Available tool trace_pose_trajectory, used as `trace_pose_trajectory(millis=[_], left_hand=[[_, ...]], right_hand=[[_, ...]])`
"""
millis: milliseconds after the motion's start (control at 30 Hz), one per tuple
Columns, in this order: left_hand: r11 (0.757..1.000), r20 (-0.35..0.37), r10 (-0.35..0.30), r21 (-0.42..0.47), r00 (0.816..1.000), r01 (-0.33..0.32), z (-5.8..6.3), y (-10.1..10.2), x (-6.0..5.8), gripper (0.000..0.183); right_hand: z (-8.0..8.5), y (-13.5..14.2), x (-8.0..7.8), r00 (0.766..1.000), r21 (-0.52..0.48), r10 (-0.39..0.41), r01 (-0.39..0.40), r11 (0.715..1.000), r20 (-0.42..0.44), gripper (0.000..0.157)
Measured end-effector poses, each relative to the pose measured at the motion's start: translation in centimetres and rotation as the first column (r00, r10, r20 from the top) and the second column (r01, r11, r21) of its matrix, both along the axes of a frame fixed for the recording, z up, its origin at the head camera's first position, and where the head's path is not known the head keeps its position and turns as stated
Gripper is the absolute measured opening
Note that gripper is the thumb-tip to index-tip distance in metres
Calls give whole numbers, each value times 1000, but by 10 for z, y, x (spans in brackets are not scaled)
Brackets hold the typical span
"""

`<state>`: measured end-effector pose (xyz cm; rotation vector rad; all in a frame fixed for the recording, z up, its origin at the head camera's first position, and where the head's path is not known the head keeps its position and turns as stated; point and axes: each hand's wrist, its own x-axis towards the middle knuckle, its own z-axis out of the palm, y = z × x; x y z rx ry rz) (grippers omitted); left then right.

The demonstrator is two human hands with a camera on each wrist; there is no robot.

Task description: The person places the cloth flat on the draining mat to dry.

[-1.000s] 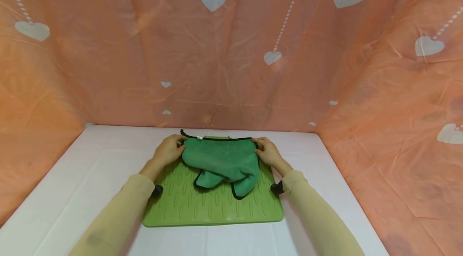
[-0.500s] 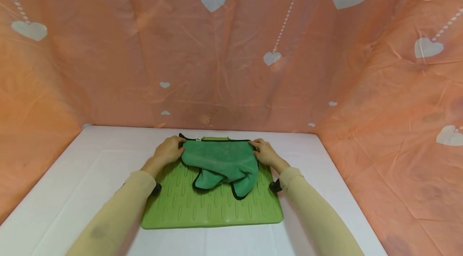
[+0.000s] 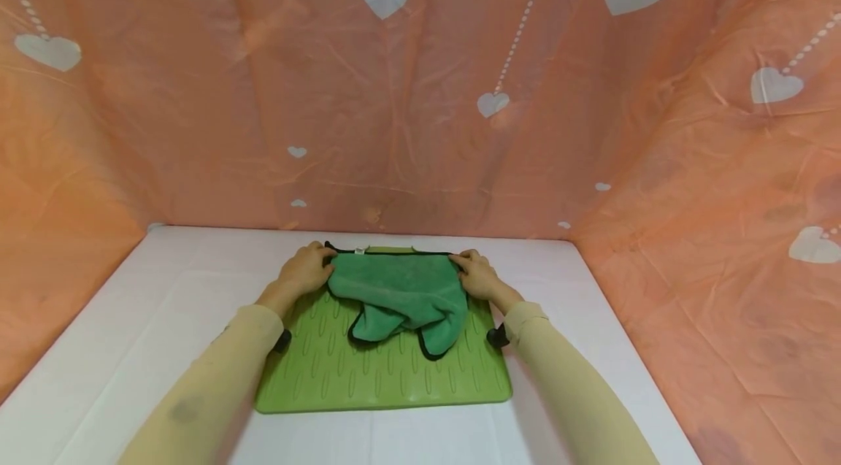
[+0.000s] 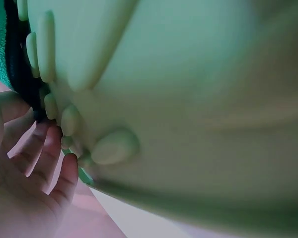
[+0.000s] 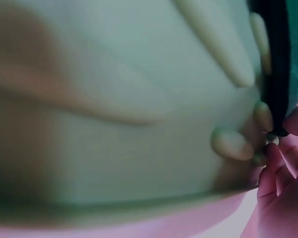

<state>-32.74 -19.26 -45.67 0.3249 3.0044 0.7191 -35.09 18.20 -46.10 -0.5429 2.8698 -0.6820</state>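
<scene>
A green cloth (image 3: pixel 401 282) with black edging lies over the far part of a lime-green ridged board (image 3: pixel 381 385). Its far edge is stretched between the two hands, while the near part falls in folds with two corners pointing toward the person. My left hand (image 3: pixel 304 269) pinches the far left corner, thumb on top. The far right corner is pinched by my right hand (image 3: pixel 478 274). In the left wrist view the left fingers (image 4: pixel 49 153) reach under the black trim at the board's edge. The right wrist view has the right thumb (image 5: pixel 297 121) on the trim.
The board rests on a white-covered table (image 3: pixel 164 319). Behind and beside it hangs an orange curtain (image 3: pixel 434 158) with white hearts. A black strap (image 3: pixel 498 337) sits at the right wrist, and another black strap (image 3: pixel 282 341) at the left.
Both hands have lowered the cloth's far edge slightly, and the left far corner tip has dropped. The grip of each hand is the same, and the board stays nearly in place.
</scene>
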Motion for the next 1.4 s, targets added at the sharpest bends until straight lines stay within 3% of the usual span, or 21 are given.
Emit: trace_pose_trajectory(millis=[300, 667, 1033, 1200, 1400], left_hand=[[996, -9, -5, 92, 1000, 6, 8, -5, 8, 47], [992, -145, -69, 98, 987, 84, 8, -9, 45, 47], [968, -260, -238, 11, 936, 249, 19, -4, 87, 38], [951, -290, -307, -47, 906, 307, 14, 1, 101, 35], [921, -277, -390, -110, 878, 374, 9, 9, 111, 36]], right_hand=[[9, 7, 6, 999, -161, 4, -13, 987, -52, 47], [16, 16, 42, 983, -275, -12, -40, 961, -184, 41], [22, 15, 86, 945, -285, 68, -165, 944, -319, 33], [20, 11, 104, 919, -288, 150, -264, 920, -365, 30], [18, 3, 121, 892, -266, 242, -357, 895, -383, 27]])
